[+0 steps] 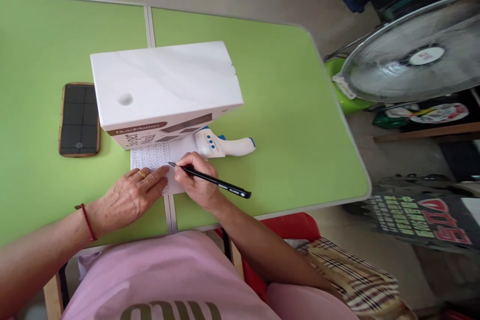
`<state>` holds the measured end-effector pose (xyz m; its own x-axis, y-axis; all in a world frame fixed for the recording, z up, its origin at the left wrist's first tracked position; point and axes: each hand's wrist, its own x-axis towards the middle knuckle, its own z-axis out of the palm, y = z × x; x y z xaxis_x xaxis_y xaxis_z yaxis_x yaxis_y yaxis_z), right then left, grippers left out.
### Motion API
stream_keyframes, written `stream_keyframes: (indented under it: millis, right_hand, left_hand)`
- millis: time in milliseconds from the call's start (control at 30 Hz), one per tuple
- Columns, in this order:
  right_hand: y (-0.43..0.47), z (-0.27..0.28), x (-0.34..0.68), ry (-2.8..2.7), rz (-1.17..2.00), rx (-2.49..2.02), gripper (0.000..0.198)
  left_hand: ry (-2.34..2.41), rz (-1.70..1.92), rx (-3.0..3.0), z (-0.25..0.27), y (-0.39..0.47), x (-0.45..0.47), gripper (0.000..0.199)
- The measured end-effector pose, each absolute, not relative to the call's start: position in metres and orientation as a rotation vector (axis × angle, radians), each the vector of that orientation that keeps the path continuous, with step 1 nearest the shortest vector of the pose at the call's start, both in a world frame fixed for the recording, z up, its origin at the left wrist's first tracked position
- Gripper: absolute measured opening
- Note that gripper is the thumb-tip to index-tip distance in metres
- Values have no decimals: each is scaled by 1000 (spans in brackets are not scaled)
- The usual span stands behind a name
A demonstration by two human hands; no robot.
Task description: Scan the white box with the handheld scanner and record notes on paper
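A black pen (221, 183) is pinched in my right hand (198, 180), its tip down on a sheet of paper (150, 155) covered in small handwriting. My left hand (129, 195) lies flat across the lower part of the sheet, fingers stretched toward the pen tip. Just beyond the paper stands a white NutriMotion box (167, 82), which hides the sheet's far edge. Right of the box's base lies a white device with a handle and blue trim (228, 146), resembling an infrared thermometer; the box hides part of it.
A smartphone (79, 120) in a brown case lies left of the box on the green table (277, 90). An electric fan (416, 55) stands past the table's right edge. Below it, a dark printed bag (420, 212) and a red chair (292, 227) are near the table.
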<state>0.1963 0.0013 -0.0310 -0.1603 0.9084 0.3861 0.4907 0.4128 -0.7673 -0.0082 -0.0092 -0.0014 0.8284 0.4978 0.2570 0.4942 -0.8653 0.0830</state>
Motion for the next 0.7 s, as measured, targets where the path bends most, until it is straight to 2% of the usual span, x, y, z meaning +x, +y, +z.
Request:
stream_keyframes:
  millis: [700]
  right_hand:
    - [1,-28,196,-1795,637,-1207,13]
  left_hand:
    - [807,409,2976,-1,-9,-9,25]
